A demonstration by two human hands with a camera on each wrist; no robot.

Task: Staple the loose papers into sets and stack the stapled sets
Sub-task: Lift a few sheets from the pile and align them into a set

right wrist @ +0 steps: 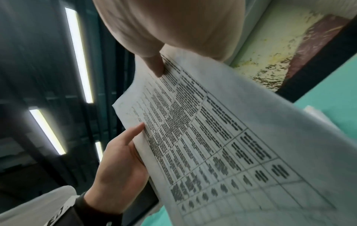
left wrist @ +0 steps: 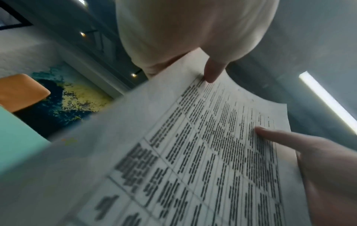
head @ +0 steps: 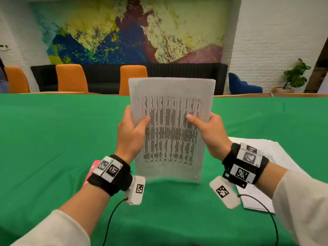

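**Paper set held upright by both hands above the table**

A set of printed papers [head: 170,128] stands nearly upright over the green table [head: 53,139], its lower edge just above or touching the cloth; which of the two cannot be told. The left hand [head: 130,134] pinches the left margin and the right hand [head: 212,134] pinches the right margin, each with the thumb laid on the printed face and the fingers hidden behind the sheets. Both wrist views confirm the thumbs pressed flat on the table of text [left wrist: 212,152], [right wrist: 203,145].

Handling, as judged from the views: the set is light and limp. The top edge leans slightly away and the lower edge bows, so the sheets carry little stiffness of their own. Loose sheets may slide against each other; a firm pinch at opposite margins, about mid-height as here, keeps them aligned. Squaring the lower edge on the table would likely be wanted ahead of stapling. A mark near the lower right corner may be a staple, but it is too small to tell.

A further pile of papers [head: 262,157] lies flat on the table to the right, partly behind the right wrist. A pink object [head: 93,168] shows beside the left wrist, mostly hidden; it could be the stapler, though this cannot be confirmed.
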